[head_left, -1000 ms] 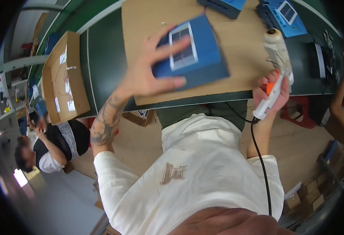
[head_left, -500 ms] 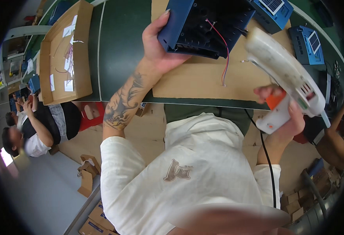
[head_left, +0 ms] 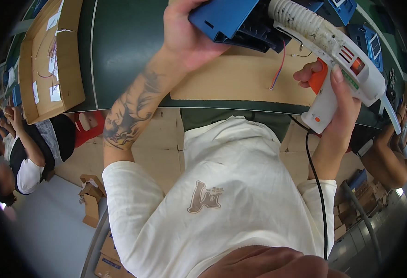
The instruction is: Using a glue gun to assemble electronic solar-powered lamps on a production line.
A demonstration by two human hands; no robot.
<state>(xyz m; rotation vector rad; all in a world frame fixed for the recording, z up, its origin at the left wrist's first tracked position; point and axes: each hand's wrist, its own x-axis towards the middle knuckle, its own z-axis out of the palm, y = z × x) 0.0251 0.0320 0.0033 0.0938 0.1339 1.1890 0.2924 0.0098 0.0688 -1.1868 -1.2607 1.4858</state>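
Observation:
My left hand (head_left: 185, 34) is closed on the side of a dark blue plastic housing (head_left: 229, 19), lifted and tilted over the table. Its hollow black inside is only partly visible. A thin red and blue wire pair (head_left: 278, 69) hangs from it. In my right hand (head_left: 342, 95) is a white hot glue gun (head_left: 317, 41), one finger at its orange trigger (head_left: 318, 76). The gun's front end reaches over the housing, and its nozzle tip is hidden. A translucent glue stick (head_left: 391, 115) sticks out of its back.
A flat cardboard sheet (head_left: 222, 81) lies on the green table (head_left: 124, 51). At the left stands a cardboard tray (head_left: 73, 88) with white pieces and wires. More blue units with small solar panels (head_left: 366, 39) sit at the right. A black cord (head_left: 313, 169) trails down. Other people sit on both sides.
The housing has tipped so its blue outer side shows more and its inside less. The glue gun has moved up and left over it. The whole view has shifted slightly.

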